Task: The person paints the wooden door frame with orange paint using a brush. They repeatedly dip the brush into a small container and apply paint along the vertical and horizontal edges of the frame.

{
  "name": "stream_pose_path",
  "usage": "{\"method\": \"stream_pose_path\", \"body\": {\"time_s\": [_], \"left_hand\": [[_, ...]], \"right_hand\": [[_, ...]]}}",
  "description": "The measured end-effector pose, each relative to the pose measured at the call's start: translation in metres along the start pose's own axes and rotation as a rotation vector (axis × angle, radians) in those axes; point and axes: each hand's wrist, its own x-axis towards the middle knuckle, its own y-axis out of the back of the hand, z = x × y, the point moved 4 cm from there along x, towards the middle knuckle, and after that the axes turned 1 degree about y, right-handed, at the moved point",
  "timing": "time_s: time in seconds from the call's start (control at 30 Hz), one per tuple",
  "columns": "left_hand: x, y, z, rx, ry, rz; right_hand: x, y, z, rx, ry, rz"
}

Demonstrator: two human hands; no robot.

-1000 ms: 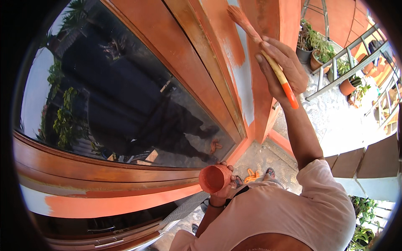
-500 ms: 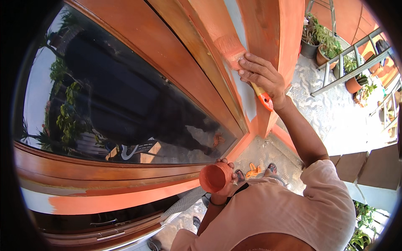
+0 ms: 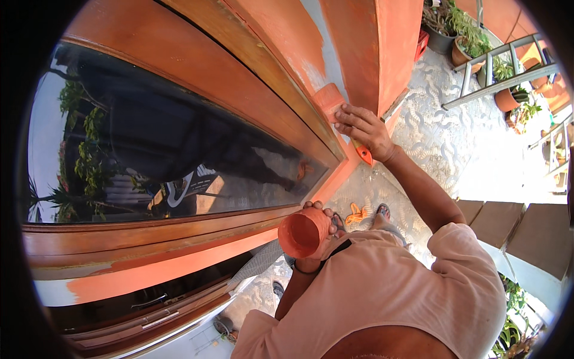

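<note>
We can read no text, label, number or sign anywhere in the frame. On the paint cup (image 3: 301, 233) just below the centre and the brush handle (image 3: 363, 154) right of centre we make out no lettering; on the ladder (image 3: 501, 87) at upper right, any marking is too small to tell.

Your right forearm (image 3: 424, 182) slanted up and leftward from right of centre, ending in your right hand (image 3: 368, 133), fingers (image 3: 354, 117) bunched in a grip. Your left hand (image 3: 323, 244) curled near the frame's centre, forearm rising from lower centre.
</note>
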Motion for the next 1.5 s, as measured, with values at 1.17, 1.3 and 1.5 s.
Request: {"method": "stream_pose_path", "body": {"time_s": [1.17, 1.3, 1.5], "left_hand": [[-0.021, 0.030, 0.034, -0.038, 0.061, 0.143], [-0.019, 0.031, 0.037, -0.011, 0.025, 0.111], [-0.030, 0.035, 0.040, -0.052, -0.019, 0.155]], "right_hand": [[-0.343, -0.009, -0.101, 1.370, -2.152, 0.736], [-0.321, -0.014, -0.124, 1.595, -2.099, 0.518], [-0.269, -0.025, -0.121, 1.759, -2.033, 0.092]]}}
